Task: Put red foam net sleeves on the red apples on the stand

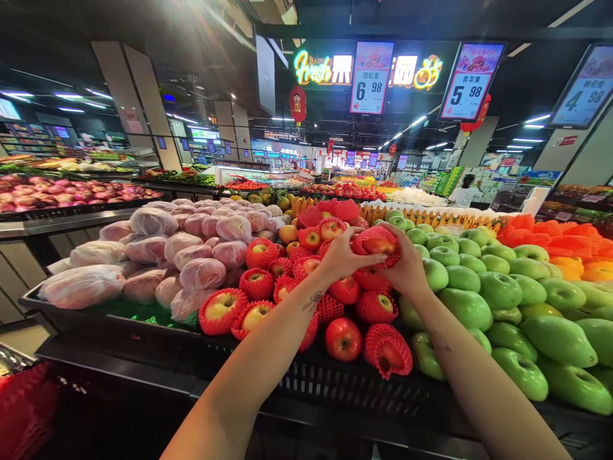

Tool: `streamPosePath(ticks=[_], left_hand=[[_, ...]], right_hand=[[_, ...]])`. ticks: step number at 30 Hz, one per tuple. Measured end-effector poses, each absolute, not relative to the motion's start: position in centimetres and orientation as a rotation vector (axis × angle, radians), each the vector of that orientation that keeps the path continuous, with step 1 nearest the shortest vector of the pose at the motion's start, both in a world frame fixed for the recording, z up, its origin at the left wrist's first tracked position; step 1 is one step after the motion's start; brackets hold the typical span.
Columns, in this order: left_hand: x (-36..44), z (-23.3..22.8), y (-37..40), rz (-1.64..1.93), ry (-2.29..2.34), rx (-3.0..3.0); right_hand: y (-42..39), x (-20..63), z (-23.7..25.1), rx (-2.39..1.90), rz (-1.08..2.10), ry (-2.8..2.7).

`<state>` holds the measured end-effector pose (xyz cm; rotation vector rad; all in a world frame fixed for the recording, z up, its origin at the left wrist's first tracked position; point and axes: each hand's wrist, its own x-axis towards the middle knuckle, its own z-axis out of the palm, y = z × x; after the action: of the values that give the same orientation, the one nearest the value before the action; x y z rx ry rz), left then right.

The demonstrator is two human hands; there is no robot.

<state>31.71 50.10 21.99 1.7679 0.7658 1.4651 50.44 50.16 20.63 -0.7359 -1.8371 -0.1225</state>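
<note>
Both of my hands are closed around one red apple (378, 241) in a red foam net, held above the pile. My left hand (342, 257) grips its left side, with the thumb across the front. On the other side, my right hand (407, 265) wraps the apple from the right. Below lie several red apples, most in red foam nets; one bare red apple (343, 339) sits at the front beside a netted apple (387, 350). Green apples (500, 289) are heaped right of my right forearm.
Plastic-wrapped pink fruit (204, 273) fills the display's left part. A black slatted crate edge (354, 391) runs along the front. Orange fruit (598, 271) under red nets lies far right. Price signs (372, 78) hang overhead. A person (465, 191) stands in the background.
</note>
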Motion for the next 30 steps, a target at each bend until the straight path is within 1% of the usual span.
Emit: streamPosePath(ticks=[5,11,18,20,25,30], left_hand=[[31.8,22.4,50.4,1.428,0.638,1.410],[31.7,23.8,49.2,1.361,0.756,1.052],[31.3,24.0,49.4,1.295,0.778,0.986],[31.4,23.9,49.5,1.252,0.782,0.995],[31.7,23.9,49.3,1.109,0.842,1.037],[32.1,23.5,49.4,0.961,0.797,1.181]], right_hand=[[49.9,50.1,21.0,-0.734,0.193,-1.719],[50.5,50.0,21.0,-0.669,0.507,-1.517],[51.0,50.3,21.0,-0.667,0.789,-1.329],[51.0,50.4,21.0,-0.677,0.793,-1.325],[50.9,50.8,21.2,-0.732,0.475,-1.511],[50.4,50.4,20.8,-0.669,0.598,-1.696]])
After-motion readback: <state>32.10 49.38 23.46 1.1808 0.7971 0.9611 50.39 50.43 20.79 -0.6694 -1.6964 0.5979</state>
